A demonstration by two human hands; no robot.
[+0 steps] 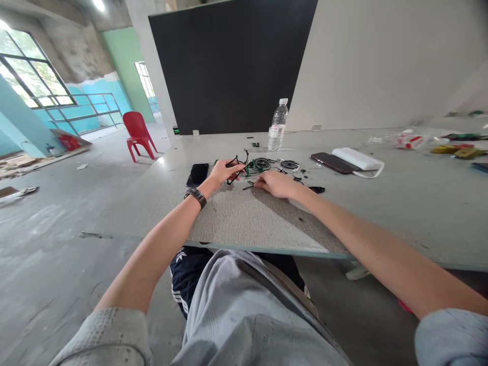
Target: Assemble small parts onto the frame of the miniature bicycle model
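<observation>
My left hand (222, 172) is closed around the black end of a small model bicycle (251, 168), which has a green frame and a thin black bar sticking up. A spoked wheel (263, 163) sits at its far side. My right hand (275, 184) is beside it, just above the table, its fingers pinched on a small thin black forked part (249, 186). A second loose wheel (290, 164) lies beyond that hand. Several tiny dark pieces (304, 172) are scattered to its right, and a black elongated piece (317, 189) lies by my right forearm.
A dark phone (197, 175) lies left of my left hand. Behind the parts stands a clear water bottle (278, 125). To the right are another phone (332, 163) and a white power bank (356, 158) with a cable. Plastic bags (412, 139) lie farther right. A red chair (139, 134) stands on the floor.
</observation>
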